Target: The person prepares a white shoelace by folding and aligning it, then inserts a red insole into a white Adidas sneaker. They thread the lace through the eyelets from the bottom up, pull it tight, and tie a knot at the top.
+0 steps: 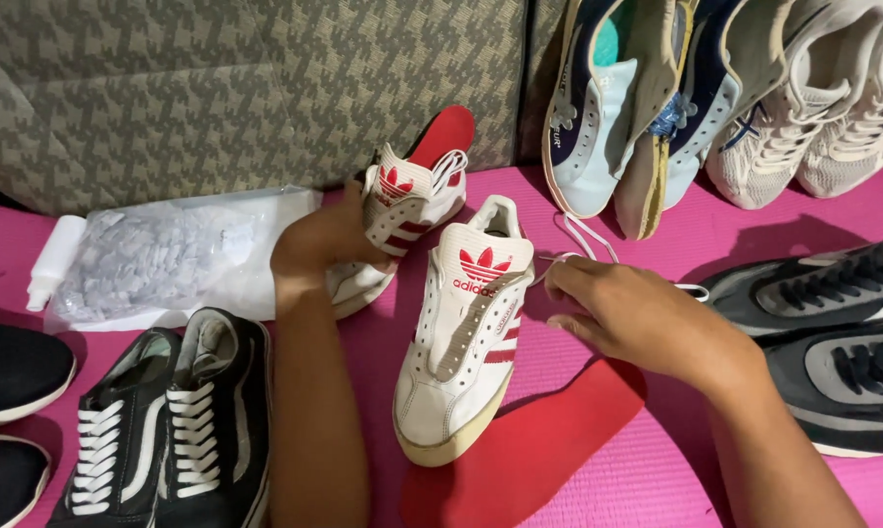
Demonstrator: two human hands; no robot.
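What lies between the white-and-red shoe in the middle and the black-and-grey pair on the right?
In the head view, the right hand pinching a white lace, plus a red insole lying flat on the pink mat beside the white-and-red shoe.

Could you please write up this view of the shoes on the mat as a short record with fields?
Surface: pink mat
Left hand: rests on the rear white shoe with red stripes, which has a red insole standing in it
Right hand: pinches a white lace beside the front white shoe, which has no lace in it
Loose part: red insole flat on the mat
Nearby: black sneakers with white laces, clear plastic bag, dark grey sneakers
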